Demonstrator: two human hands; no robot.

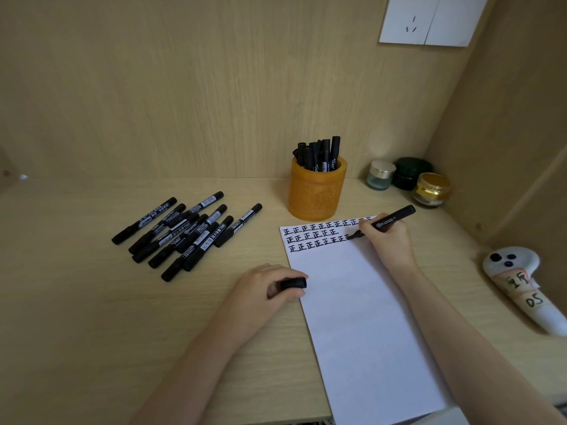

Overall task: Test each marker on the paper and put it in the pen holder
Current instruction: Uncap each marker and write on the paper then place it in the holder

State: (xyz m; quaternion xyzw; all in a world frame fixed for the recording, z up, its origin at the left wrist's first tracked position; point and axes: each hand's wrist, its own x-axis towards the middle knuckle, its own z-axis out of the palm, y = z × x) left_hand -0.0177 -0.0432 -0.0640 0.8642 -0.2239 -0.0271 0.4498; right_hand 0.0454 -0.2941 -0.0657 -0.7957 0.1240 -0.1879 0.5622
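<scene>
Wide wooden desk [92,317] set into a wood-panelled alcove. Lying on it toward the right, a long white sheet of paper [362,326], bare over most of its length, with three rows of black tally characters [313,236] crowded along its far edge. Just beyond that edge, an orange carved pen holder [316,194], already stocked with capped black markers standing upright. Well to the left, a loose pile of untested markers [187,234], capped and overlapping one another. Off in the right corner, three small jars [408,179], no part of the job.

Right hand [389,240] pinching an uncapped marker [383,223] in a writing grip, tip touching the paper at the end of the middle row. Left hand [270,289] resting at the paper's near-left edge, fingers pressed around the marker's black cap [293,284].

Judged as mid-test: a stroke or character being laid down to prove the ink. Called for next: lifting the tip, bringing cap and marker together and pressing until seated, then dropping the marker upright into the holder among the others, and afterwards reaching left to the pile. Roughly half the markers seemingly left to do.
</scene>
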